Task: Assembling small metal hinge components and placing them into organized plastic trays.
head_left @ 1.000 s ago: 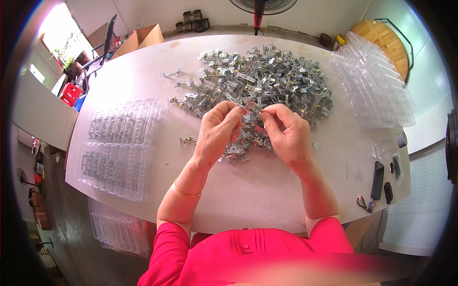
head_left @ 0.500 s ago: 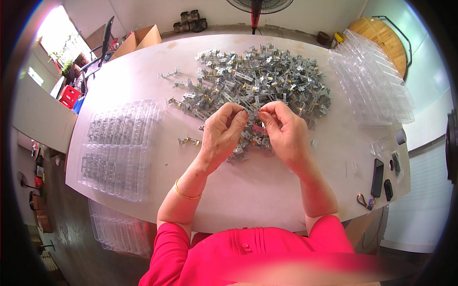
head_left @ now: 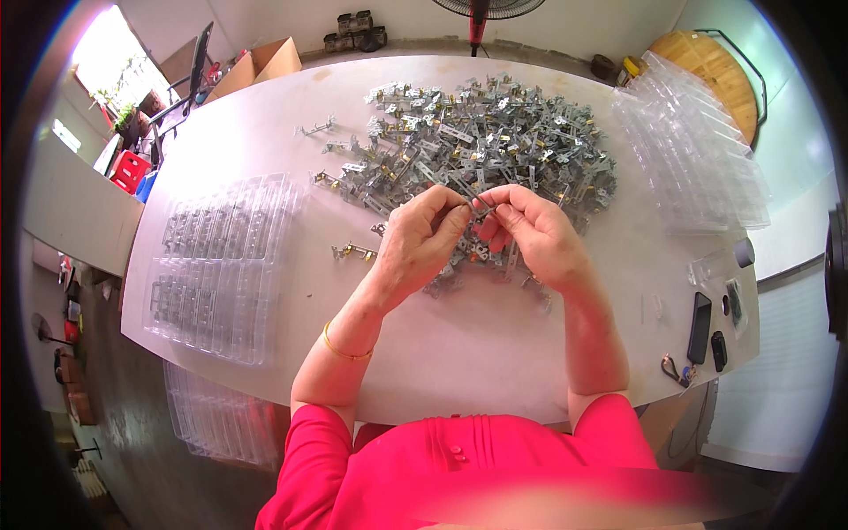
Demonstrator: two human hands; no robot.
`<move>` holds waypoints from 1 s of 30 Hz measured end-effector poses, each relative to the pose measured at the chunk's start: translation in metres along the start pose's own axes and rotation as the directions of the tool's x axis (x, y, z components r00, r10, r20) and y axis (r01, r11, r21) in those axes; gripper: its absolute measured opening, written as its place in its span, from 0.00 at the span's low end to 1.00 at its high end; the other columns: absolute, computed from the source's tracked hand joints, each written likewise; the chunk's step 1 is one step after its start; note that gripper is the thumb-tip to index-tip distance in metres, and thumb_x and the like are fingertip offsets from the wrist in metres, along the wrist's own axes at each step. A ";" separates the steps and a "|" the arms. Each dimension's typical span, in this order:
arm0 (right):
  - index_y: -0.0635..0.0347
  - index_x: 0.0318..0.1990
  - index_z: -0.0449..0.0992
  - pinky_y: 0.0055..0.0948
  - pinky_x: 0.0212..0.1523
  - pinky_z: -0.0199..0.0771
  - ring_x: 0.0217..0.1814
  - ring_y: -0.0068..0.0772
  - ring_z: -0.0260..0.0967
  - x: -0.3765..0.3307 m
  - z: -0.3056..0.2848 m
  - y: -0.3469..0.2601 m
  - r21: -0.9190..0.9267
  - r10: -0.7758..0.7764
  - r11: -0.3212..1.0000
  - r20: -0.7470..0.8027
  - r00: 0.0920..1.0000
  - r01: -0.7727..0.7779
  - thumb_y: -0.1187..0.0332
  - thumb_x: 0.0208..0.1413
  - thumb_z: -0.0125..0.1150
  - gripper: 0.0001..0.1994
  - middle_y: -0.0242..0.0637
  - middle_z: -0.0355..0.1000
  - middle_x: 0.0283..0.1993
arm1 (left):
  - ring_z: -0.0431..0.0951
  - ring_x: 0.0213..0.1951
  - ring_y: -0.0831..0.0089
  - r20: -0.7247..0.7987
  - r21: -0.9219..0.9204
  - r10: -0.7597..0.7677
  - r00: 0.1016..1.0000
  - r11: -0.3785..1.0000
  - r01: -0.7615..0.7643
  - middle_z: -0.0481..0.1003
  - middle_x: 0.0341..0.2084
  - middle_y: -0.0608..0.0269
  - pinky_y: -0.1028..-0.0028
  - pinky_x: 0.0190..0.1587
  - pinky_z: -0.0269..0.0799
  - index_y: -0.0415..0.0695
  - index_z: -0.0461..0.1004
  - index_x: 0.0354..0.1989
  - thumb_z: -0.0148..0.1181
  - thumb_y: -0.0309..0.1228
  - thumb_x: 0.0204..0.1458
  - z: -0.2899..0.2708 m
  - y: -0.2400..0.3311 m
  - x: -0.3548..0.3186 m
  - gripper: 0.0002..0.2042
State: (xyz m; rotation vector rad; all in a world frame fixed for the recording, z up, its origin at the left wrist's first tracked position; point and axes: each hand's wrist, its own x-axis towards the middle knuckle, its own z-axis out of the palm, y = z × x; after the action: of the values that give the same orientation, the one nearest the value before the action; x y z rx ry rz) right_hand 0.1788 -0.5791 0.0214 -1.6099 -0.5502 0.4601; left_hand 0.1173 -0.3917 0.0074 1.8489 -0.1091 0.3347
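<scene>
White table [head_left: 495, 353] is holding a big metal pile [head_left: 481, 150] at twelve o'clock. You are still pinching one small metal piece [head_left: 477, 205] with your left hand [head_left: 422, 243] and right hand [head_left: 534, 237], now raised slightly nearer you.

A heap of metal parts [head_left: 481, 146] is spread over the upper middle of the desk [head_left: 495, 353]. Filled trays [head_left: 216, 256] are laid at the frame's left, empty trays [head_left: 693, 146] stacked at the upper right. A phone [head_left: 699, 328] and keys [head_left: 676, 371] are set at the lower right edge.
</scene>
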 end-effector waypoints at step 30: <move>0.61 0.40 0.71 0.27 0.35 0.73 0.33 0.29 0.75 0.003 0.008 -0.002 -0.416 -0.522 0.787 -0.058 0.851 0.455 0.73 0.64 0.61 0.05 0.37 0.75 0.32 | 0.68 0.20 0.85 0.381 -0.360 -0.347 0.857 0.799 0.483 0.69 0.20 0.73 0.81 0.20 0.59 0.39 0.79 0.38 0.58 0.40 0.64 -0.014 -0.001 0.007 0.14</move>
State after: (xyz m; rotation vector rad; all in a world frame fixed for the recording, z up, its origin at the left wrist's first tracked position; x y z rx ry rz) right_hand 0.1767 -0.5711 0.0229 -1.7730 -0.9423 -0.1981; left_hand 0.1214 -0.3777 0.0124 1.3980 0.0243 -0.2727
